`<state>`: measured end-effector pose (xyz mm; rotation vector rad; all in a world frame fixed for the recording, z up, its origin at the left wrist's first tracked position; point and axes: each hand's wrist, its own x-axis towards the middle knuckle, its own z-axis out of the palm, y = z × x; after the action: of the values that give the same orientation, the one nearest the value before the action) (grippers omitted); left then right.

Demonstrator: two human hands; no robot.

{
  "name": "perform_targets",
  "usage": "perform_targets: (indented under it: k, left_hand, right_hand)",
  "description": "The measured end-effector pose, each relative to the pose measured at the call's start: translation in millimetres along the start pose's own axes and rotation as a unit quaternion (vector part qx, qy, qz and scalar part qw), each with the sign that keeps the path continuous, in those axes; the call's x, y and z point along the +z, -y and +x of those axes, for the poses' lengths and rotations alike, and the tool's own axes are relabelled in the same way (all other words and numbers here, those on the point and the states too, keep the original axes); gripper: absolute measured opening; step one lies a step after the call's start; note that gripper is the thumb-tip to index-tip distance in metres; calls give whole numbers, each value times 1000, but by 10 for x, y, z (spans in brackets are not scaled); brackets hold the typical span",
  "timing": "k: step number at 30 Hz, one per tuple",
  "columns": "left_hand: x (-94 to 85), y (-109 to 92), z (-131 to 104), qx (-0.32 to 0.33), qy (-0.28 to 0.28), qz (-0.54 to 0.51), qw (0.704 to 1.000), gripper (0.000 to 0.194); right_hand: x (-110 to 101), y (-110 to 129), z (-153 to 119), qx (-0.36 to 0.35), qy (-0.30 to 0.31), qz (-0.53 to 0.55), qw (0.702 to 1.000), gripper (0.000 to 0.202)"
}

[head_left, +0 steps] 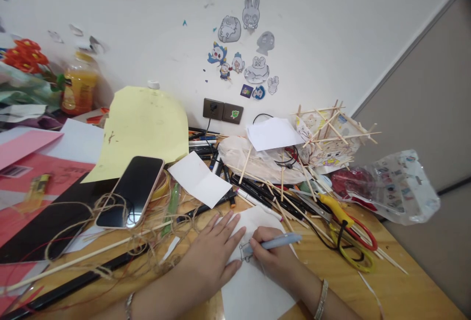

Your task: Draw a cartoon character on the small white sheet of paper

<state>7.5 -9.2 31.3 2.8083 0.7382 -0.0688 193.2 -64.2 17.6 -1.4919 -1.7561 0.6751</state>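
A white sheet of paper (253,293) lies on the wooden table in front of me. My left hand (213,253) rests flat on its left side, fingers spread. My right hand (270,256) grips a grey-blue pen (281,240) whose tip end is down at the paper. Between the two hands is a small dark line drawing (246,252), partly covered by the right fingers. Beyond the sheet lie several black markers (257,190) and a blank white card (200,178).
To the left are a phone (131,192), tangled twine (73,217), yellow paper (147,123) and a juice bottle (79,84). At right lie scissors (346,226), a plastic bag (401,187) and a wooden-stick frame (331,133). A wall socket (213,109) holds a plug.
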Motion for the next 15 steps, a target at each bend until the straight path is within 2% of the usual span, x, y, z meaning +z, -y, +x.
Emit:
perform_targets:
  k: [15]
  left_hand:
    - [-48, -10, 27, -5, 11, -7, 1000, 55]
  right_hand:
    - [6, 6, -3, 23, -2, 19, 1000, 34]
